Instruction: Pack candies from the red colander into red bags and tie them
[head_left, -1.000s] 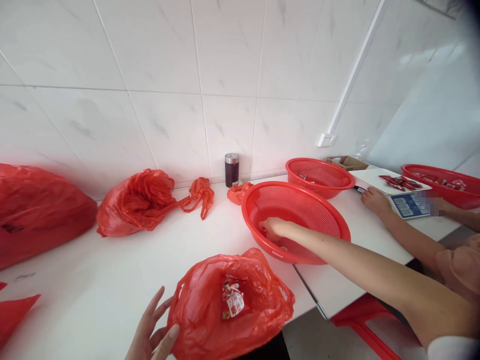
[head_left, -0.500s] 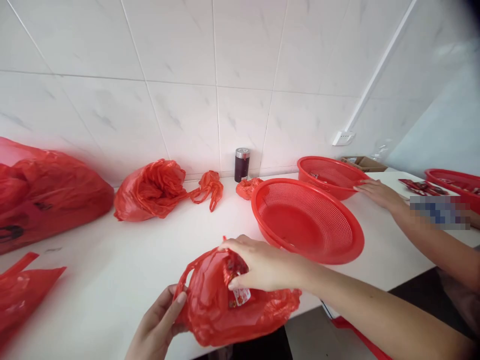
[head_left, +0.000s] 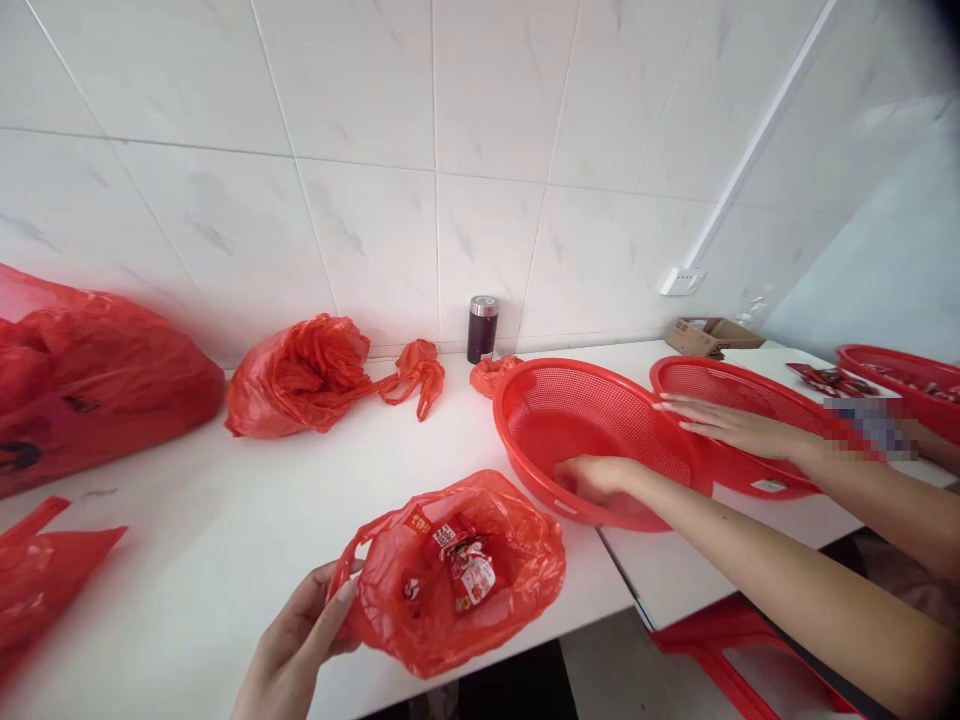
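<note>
My left hand (head_left: 289,650) pinches the near-left rim of an open red plastic bag (head_left: 517,570) at the white table's front edge. Small red and white packets (head_left: 469,575) lie inside the bag. My right hand (head_left: 592,478) reaches into the large red mesh basket (head_left: 525,385) to the bag's right, fingers curled down on its bottom; what they hold is hidden. Another person's hand (head_left: 720,422) lies flat on a second red basket (head_left: 757,390) just right of mine.
Stuffed red bags sit at the left (head_left: 82,380), by the wall (head_left: 300,375) and at the lower left (head_left: 37,570). A dark jar (head_left: 482,328) stands at the wall. A cardboard box (head_left: 712,335) and a third basket (head_left: 900,370) are far right. A red stool (head_left: 720,660) stands below.
My right hand left the bag and went back into the large basket. More packets lie in the bag. The other person slid the second basket nearer and laid a hand on it.
</note>
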